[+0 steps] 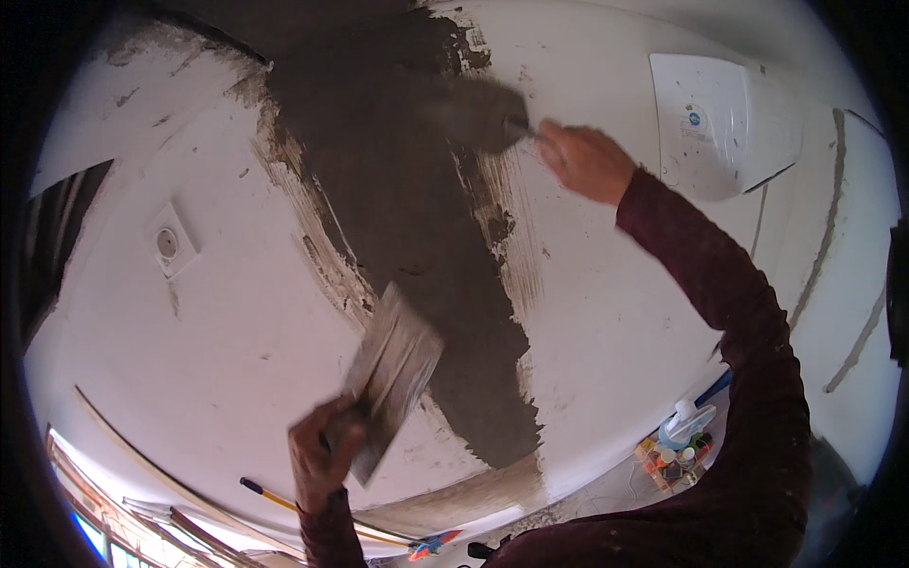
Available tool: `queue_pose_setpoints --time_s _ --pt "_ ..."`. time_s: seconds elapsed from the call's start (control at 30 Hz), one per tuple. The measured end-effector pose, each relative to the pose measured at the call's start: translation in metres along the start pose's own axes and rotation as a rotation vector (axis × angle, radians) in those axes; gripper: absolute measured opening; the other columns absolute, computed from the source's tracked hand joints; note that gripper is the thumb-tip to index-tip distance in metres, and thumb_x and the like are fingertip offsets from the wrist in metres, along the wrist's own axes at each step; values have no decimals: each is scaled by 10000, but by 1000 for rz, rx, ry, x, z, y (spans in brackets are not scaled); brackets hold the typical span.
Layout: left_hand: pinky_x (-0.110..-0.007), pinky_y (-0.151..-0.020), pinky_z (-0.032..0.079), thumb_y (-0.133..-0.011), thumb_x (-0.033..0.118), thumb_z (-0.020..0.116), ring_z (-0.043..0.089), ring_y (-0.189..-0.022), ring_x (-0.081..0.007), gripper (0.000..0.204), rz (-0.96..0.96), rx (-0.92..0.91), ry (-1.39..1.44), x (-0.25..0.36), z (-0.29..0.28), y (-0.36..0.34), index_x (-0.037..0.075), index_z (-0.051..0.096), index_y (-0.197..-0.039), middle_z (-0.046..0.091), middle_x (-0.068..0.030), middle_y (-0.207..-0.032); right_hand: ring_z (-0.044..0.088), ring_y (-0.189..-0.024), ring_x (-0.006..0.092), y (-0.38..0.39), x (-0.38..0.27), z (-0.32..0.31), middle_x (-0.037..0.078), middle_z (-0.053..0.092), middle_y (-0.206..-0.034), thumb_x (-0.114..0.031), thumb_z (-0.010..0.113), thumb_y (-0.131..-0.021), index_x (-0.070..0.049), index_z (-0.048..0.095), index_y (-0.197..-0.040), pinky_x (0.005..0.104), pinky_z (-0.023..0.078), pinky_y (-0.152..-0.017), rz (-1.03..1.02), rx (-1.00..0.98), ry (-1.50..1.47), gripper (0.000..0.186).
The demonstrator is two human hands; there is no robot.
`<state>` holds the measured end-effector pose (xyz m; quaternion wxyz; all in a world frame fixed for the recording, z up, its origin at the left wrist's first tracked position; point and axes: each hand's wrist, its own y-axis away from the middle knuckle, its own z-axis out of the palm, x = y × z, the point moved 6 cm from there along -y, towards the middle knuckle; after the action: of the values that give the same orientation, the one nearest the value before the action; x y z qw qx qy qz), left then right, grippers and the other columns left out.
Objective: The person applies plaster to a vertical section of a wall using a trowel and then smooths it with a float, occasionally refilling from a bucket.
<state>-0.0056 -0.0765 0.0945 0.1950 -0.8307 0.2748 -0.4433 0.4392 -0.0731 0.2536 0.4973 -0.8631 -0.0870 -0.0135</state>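
Observation:
A broad band of dark grey wet plaster runs down the white wall. My right hand, raised to the upper right, is closed round the handle of a pointing trowel. Its dark, rounded blade lies over the band's right edge; whether it touches cannot be told. Lower left, my left hand grips a rectangular plastering trowel, its metal blade tilted and streaked with plaster. The blade overlaps the band's lower left edge in the view.
A wall socket is at left. A white box-shaped appliance hangs at upper right. Down below, a yellow-handled pole and a long wooden strip lean along the wall. A crate of bottles and small containers stands lower right.

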Motion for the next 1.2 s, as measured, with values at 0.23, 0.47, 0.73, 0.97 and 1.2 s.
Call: queue_pose_setpoints --time_s 0.23,0.47,0.73,0.97,1.2 --pt "-425 -632 528 -861 280 730 681 -742 -339 297 904 307 -690 177 0 -160 99 717 -1096 706 -149 -902 618 -814 348 158 24 23 208 592 -1115 -80 498 -970 10 523 -1146 440 469 -618 -130 281 321 199" --pt "-434 -722 546 -873 384 713 698 -828 -325 336 919 351 -863 216 -24 -255 114 739 -1071 726 -159 -916 381 -379 94 317 -42 57 8 394 -515 -356 431 -1039 -33 493 -875 292 309 -363 896 -151 -954 368" --pt "-374 -702 573 -901 353 690 715 -808 -234 302 762 118 -987 102 92 -155 248 708 -1184 721 -74 -1091 334 -359 82 468 -85 68 -21 387 -516 -409 438 -1024 -68 506 -908 254 275 -330 1379 -69 -1207 366" --pt "-377 -643 575 -891 370 643 698 -808 -224 338 478 -394 -904 -29 221 -12 233 678 -1197 697 -69 -970 329 -362 80 503 -107 72 -15 402 -545 -359 425 -1031 -60 507 -911 253 268 -336 1440 -198 -1146 333" --pt "-394 -687 570 -982 308 580 684 -785 -293 267 699 270 -1071 108 50 -158 115 691 -1130 710 -129 -941 330 -353 76 527 -132 54 -20 402 -526 -346 423 -1044 -72 501 -908 254 280 -330 1559 -197 -1163 315"
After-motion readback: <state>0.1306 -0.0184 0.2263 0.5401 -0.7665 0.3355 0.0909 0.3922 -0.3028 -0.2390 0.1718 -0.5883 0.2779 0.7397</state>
